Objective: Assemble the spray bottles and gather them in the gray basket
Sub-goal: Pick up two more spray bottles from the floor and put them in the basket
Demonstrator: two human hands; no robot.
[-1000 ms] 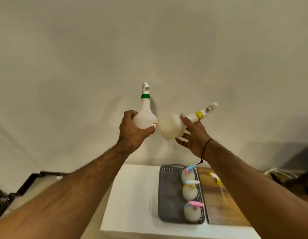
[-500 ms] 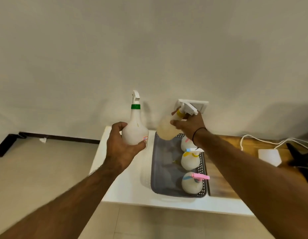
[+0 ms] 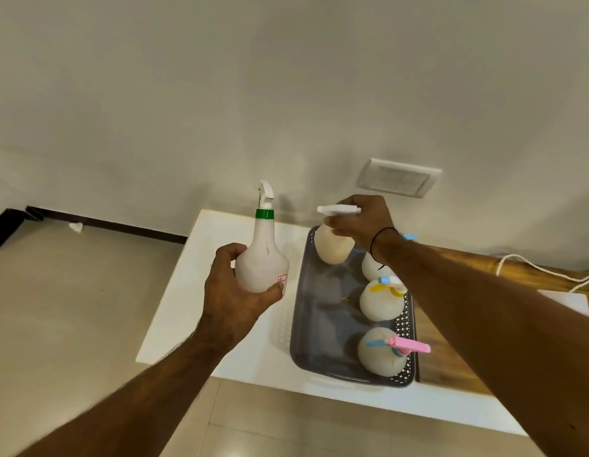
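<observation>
My left hand [image 3: 235, 293] grips the round body of a white spray bottle with a green collar [image 3: 261, 255], upright above the white table, left of the gray basket [image 3: 311, 328]. My right hand [image 3: 360, 222] holds a second white bottle [image 3: 332, 247] by its neck and white trigger head, hanging over the basket's far left corner. Three assembled bottles stand along the basket's right side: one partly hidden behind my right wrist [image 3: 372, 270], one with a yellow collar [image 3: 380, 301], one with a pink trigger [image 3: 383, 352].
The white table [image 3: 194, 291] meets a wooden surface [image 3: 441, 367] on the right. A white cable [image 3: 546, 272] and a white flat object lie at the far right. A wall switch plate [image 3: 398, 178] is behind. Tiled floor lies to the left.
The view dropped from the wall to the table. Both hands lowered their bottles; the right hand shifted to the neck and brought its bottle down over the basket's far corner.
</observation>
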